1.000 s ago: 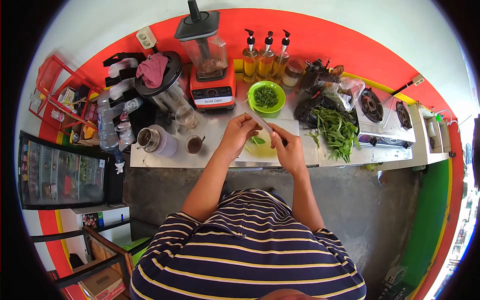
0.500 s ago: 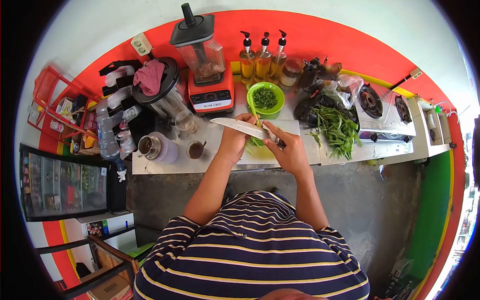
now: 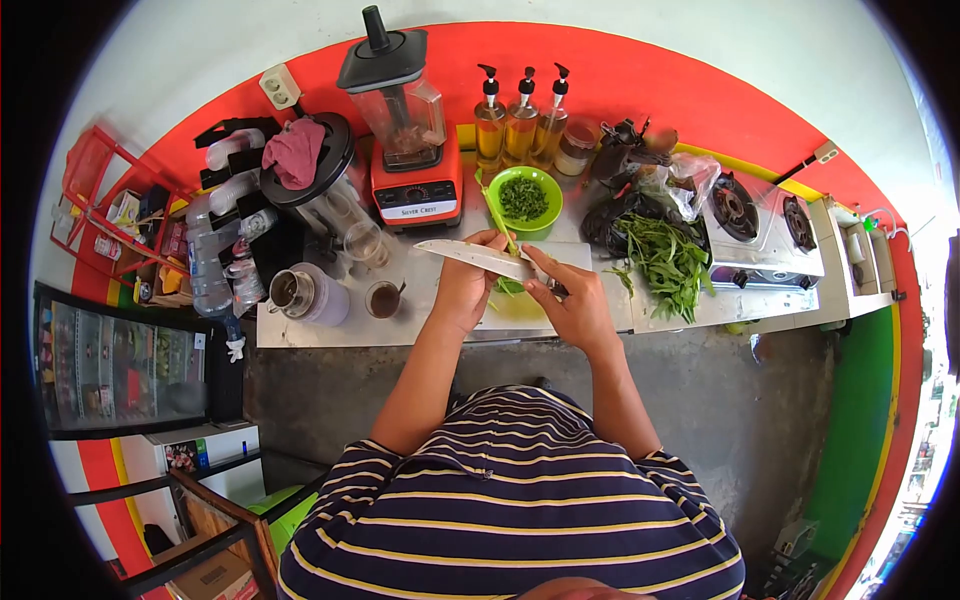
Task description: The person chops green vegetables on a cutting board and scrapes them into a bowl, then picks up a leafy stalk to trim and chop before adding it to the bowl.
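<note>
Over the white cutting board (image 3: pixel 572 256), my right hand (image 3: pixel 572 300) grips a large knife (image 3: pixel 474 256) whose blade points left. My left hand (image 3: pixel 470 282) is closed behind the blade and holds a green stem (image 3: pixel 496 208) that slants up to the left. Some green pieces lie on the board beneath the hands. Just past the board stands a green bowl (image 3: pixel 552 222) with chopped greens (image 3: pixel 523 198) in it. A heap of leafy greens (image 3: pixel 668 265) rests on the counter to the right, beside a black plastic bag (image 3: pixel 604 226).
A red blender (image 3: pixel 416 190), a glass of brown liquid (image 3: pixel 383 299) and a steel-topped flask (image 3: pixel 308 296) stand on the left of the counter. Pump bottles (image 3: pixel 522 128) line the wall. A gas stove (image 3: pixel 760 235) is at the right.
The view has shifted slightly, so the counter items appear a little further left. Both hands keep their grips, and the stem stands out more to the upper left.
</note>
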The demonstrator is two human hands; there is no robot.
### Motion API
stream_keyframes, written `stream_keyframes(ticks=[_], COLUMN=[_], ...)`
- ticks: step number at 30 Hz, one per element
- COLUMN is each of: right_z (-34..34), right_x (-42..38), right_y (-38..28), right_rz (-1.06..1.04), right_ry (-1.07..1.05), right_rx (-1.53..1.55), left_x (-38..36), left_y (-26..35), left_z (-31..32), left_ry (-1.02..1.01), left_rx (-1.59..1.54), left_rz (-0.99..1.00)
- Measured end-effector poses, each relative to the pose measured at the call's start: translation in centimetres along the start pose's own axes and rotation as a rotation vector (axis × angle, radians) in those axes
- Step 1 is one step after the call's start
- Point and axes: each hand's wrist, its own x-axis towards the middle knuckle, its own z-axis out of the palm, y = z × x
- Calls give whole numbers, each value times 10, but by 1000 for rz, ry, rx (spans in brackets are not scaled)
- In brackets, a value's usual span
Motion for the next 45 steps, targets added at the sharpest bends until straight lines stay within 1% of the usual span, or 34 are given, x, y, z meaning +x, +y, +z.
stream_keyframes(ticks=[2,5,13,18,24,27,32,35,37,42,44,45], right_z=[0,-1,2,4,3,4,2,1,3,3,4,6], right_x=[-1,0,3,2,1,-1,-3,-4,-3,-1,0,0], right_y=[0,-2,-6,-8,-12,-10,-10,-11,-11,-14,-12,-10], right_rz=[-4,6,4,-3,17,22,6,24,17,49,50,12], right_ry=[11,10,-31,-11,-15,-13,8,-4,-2,-36,-40,-23], right_rx=[2,17,23,40,24,7,-22,-3,47,50,50,67], left_x=[-2,-2,-9,-13,-10,-10,-9,-6,-8,-13,-13,-13], left_y=[1,0,7,11,9,12,13,7,12,20,22,23], left_z=[4,1,2,5,-1,-1,-4,-12,-8,-2,-4,-5], left_ry=[41,45,41,11,27,67,-7,-17,-39,-75,-155,-155], left_rx=[18,-5,30,53,74,73,97,85,91,136,200,201], left_rz=[57,67,77,90,72,54,30,24,13,-3,-12,-13])
